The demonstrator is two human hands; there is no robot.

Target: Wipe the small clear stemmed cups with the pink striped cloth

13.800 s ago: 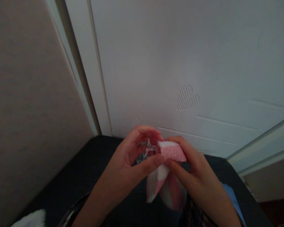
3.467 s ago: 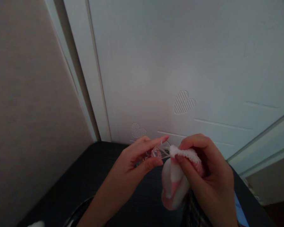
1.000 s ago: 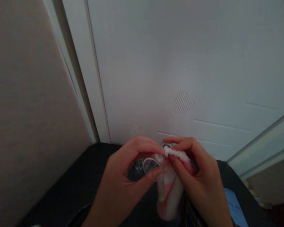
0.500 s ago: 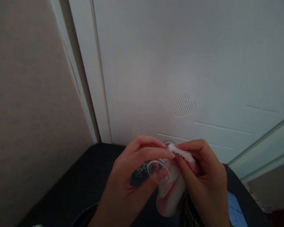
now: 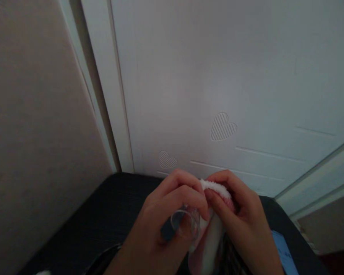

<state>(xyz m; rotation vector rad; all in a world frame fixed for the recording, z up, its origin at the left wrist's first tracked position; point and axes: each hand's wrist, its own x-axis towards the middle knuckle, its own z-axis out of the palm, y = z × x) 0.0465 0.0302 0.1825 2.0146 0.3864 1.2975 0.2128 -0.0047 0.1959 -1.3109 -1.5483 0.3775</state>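
The left hand (image 5: 166, 214) curls closed around a clear clip (image 5: 185, 225); the right hand (image 5: 240, 214) pinches the cuff of a fluffy sock (image 5: 215, 187). Holding the 2 grips close together should steady the work.

white door (image 5: 218, 68), heart motifs (image 5: 223, 126) | beige wall (image 5: 31, 133) | black surface (image 5: 109, 214) | blue card (image 5: 285, 256)

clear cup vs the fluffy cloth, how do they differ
The clear cup is see-through and rigid; the fluffy cloth is opaque pink and white, soft and bunched. The left hand holds the clear cup, the right hand the fluffy cloth. Both are small and meet between the hands.
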